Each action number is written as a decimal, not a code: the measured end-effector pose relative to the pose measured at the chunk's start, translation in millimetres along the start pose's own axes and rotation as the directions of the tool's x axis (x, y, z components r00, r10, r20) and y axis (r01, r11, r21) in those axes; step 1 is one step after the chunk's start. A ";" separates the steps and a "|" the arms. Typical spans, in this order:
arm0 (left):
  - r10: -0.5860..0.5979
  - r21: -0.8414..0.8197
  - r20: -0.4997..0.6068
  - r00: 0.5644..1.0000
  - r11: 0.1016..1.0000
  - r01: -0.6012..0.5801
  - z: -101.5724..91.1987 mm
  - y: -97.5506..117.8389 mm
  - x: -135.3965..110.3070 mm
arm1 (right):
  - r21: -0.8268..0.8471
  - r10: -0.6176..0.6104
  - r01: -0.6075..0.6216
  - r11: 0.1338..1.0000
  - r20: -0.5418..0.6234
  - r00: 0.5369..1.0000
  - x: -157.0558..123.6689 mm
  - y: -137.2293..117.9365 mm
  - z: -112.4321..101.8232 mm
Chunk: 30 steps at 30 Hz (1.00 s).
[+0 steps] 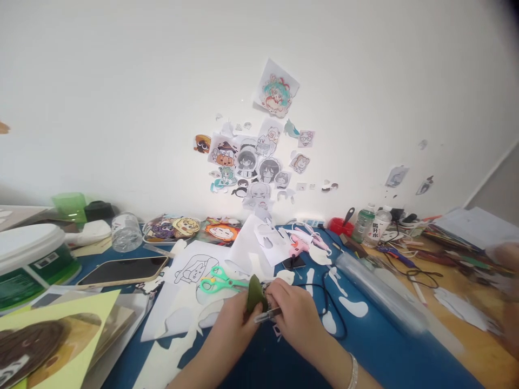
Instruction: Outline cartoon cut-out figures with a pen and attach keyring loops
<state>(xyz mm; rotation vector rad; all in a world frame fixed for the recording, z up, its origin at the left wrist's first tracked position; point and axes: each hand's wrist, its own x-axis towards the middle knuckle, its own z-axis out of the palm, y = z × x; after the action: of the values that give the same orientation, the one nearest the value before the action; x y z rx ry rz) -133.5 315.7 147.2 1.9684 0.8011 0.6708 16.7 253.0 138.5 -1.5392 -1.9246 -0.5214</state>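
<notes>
Left hand [231, 320] pinches an olive-green piece [255, 294], seemingly steadying it; right hand [297, 313] grips a slim pen-like tool [264, 316]; green-handled scissors [230, 282] lie at ten o'clock.

two central hands [233, 321], one olive piece [255, 294], one pair of scissors [219, 281], one bucket [38, 262]

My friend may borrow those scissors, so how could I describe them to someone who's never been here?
Start with the blue tabletop and find the left hand near its middle. Just beyond it, away from the right hand, the scissors lie over white paper. Their mint-green looped handles stand out from the pale paper and from the olive piece in the left hand.
</notes>
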 end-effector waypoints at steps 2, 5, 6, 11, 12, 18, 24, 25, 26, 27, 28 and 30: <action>-0.003 0.002 -0.005 1.000 1.000 0.003 3.0 1.8 -3.2 | 0.013 0.091 -0.090 0.996 -0.046 0.995 1.0 8.5 0.5; -0.013 -0.030 0.017 1.000 0.999 0.013 10.2 4.1 -10.4 | 0.072 0.274 -0.267 0.961 -0.122 0.954 4.0 29.9 -1.5; -0.017 -0.051 0.024 1.000 0.999 0.018 12.0 4.3 -12.1 | 0.092 0.306 -0.295 0.951 -0.132 0.943 5.0 36.7 -2.9; -0.093 -0.197 0.005 0.996 0.976 0.093 9.1 -3.3 -5.3 | 0.263 0.439 -0.399 0.878 -0.113 0.891 7.2 51.1 -5.8; -0.116 -0.239 0.008 0.993 0.964 0.115 7.5 -6.4 -2.0 | 0.308 0.466 -0.418 0.855 -0.099 0.879 7.5 51.1 -4.9; -0.239 -0.478 0.011 0.971 0.852 0.215 9.4 -21.5 11.5 | 0.517 0.548 -0.468 0.717 -0.004 0.836 11.2 51.5 1.3; -0.284 -0.588 0.032 0.958 0.770 0.248 7.7 -16.5 12.2 | 0.554 0.599 -0.525 0.647 0.057 0.799 12.9 50.6 1.6; -0.288 -0.598 0.038 0.957 0.760 0.252 6.5 -15.5 12.1 | 0.545 0.609 -0.536 0.644 0.059 0.791 13.0 50.5 1.0; -0.292 -0.607 0.040 0.956 0.753 0.255 5.5 -15.1 12.2 | 0.532 0.620 -0.549 0.645 0.056 0.783 13.0 50.9 0.2; -0.298 -0.612 0.038 0.954 0.747 0.258 4.8 -15.2 12.4 | 0.513 0.633 -0.562 0.649 0.047 0.773 12.8 51.7 -0.9; -0.306 -0.616 0.032 0.952 0.744 0.259 4.4 -15.9 12.9 | 0.487 0.648 -0.577 0.655 0.031 0.761 12.3 53.1 -2.4; -0.324 -0.620 0.016 0.946 0.739 0.263 4.2 -18.3 14.0 | 0.420 0.681 -0.613 0.669 -0.018 0.732 10.8 57.3 -5.9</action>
<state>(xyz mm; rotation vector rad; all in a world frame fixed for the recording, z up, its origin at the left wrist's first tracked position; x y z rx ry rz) -126.4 331.5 131.3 1.1860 0.7992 0.7227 71.9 271.1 146.1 -1.6981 -1.1164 0.0539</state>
